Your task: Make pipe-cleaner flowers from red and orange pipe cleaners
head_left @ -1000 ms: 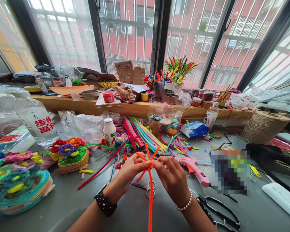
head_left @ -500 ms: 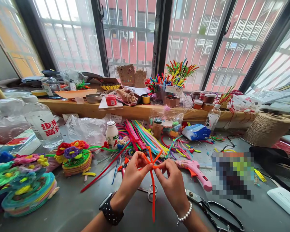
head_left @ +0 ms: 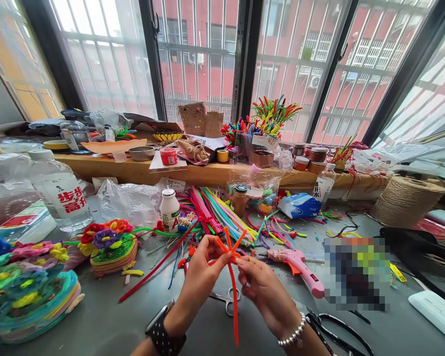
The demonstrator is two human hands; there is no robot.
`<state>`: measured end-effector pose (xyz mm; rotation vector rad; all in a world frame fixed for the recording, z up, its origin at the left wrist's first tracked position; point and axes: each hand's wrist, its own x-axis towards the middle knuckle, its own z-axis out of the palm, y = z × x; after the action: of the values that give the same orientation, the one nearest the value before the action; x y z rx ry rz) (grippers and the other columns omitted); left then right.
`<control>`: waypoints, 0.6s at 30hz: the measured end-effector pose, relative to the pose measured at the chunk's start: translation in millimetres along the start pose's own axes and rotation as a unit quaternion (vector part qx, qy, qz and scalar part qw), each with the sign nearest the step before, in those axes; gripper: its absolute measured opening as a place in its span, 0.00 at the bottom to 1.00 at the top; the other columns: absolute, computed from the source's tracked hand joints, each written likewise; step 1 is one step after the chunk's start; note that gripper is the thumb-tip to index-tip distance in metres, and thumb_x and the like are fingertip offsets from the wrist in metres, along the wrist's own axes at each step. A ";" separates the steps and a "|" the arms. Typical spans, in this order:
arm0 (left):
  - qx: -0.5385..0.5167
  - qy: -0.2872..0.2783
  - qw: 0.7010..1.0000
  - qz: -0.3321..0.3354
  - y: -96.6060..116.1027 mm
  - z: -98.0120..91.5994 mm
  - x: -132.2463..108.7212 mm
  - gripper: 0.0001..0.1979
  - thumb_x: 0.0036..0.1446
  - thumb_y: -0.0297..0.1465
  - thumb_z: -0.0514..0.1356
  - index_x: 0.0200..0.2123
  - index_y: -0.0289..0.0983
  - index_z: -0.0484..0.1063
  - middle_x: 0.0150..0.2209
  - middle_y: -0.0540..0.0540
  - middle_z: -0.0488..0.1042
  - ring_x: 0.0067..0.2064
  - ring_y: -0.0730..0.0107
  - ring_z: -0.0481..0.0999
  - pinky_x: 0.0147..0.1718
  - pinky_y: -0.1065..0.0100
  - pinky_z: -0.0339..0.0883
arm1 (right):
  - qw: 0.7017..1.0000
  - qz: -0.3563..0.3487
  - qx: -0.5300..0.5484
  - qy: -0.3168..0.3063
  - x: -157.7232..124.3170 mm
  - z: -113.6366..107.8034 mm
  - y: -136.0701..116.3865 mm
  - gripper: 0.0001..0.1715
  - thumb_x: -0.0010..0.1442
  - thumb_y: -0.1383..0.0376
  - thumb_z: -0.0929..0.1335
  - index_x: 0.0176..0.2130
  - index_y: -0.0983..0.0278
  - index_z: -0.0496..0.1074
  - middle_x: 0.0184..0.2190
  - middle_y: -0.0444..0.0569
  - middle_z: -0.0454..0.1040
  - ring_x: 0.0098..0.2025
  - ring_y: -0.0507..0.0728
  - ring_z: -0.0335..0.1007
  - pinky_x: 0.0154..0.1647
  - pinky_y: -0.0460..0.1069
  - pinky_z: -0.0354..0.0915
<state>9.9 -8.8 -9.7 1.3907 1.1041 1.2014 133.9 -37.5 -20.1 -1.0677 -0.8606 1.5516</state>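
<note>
An orange pipe cleaner figure (head_left: 235,291) is held up in front of me, with several short arms spreading from a centre and one long stem hanging down. My left hand (head_left: 207,264) pinches it near the centre, thumb and forefinger together. From the other side, my right hand (head_left: 261,282) grips the end of a short arm between thumb and fingertips. Below the hands lie small scissors (head_left: 230,300), partly hidden behind the stem. A pink glue gun (head_left: 296,267) rests to the right of my right hand. Large black-handled scissors (head_left: 341,331) are partly covered by my right forearm.
Bundles of coloured pipe cleaners (head_left: 218,212) lie behind my hands. Pipe cleaner flowers on round bases (head_left: 113,252) stand at the left, near a water bottle (head_left: 61,193). A twine spool (head_left: 406,200) is at the right. Jars line the wooden ledge (head_left: 133,170).
My right hand has rolled and shifted slightly right and down, its fingers more closed around the arm's end. The left hand keeps its pinch. The view has moved slightly.
</note>
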 end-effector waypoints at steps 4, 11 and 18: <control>-0.106 -0.044 0.987 -0.115 0.0 -3.9 6.0 0.13 0.40 0.32 0.62 0.28 0.36 0.60 0.21 0.53 0.69 0.27 0.72 0.70 0.29 0.71 0.60 | 0.896 -0.268 -0.341 0.090 0.8 -6.7 -5.2 0.06 0.50 0.67 0.63 0.31 0.65 0.68 0.28 0.46 0.65 0.29 0.52 0.59 0.28 0.47 0.58; -0.129 -0.068 0.980 -0.135 -2.5 -4.8 5.9 0.14 0.39 0.31 0.63 0.30 0.35 0.61 0.18 0.55 0.68 0.25 0.74 0.70 0.29 0.72 0.60 | 0.635 -0.507 -0.571 0.117 7.1 -13.4 4.7 0.10 0.53 0.72 0.62 0.36 0.64 0.68 0.31 0.50 0.66 0.33 0.55 0.61 0.32 0.49 0.60; -0.118 -0.038 0.982 -0.144 -4.7 -4.2 6.7 0.18 0.38 0.28 0.63 0.34 0.35 0.60 0.19 0.54 0.70 0.25 0.76 0.70 0.29 0.74 0.59 | 0.578 -0.534 -0.603 0.128 9.5 -12.0 5.6 0.07 0.54 0.71 0.62 0.31 0.65 0.70 0.27 0.49 0.68 0.30 0.55 0.61 0.30 0.49 0.61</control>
<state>6.2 -1.1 -13.2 1.0466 1.0318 1.0228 142.4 -29.4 -31.3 -1.1438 -1.9245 -0.4317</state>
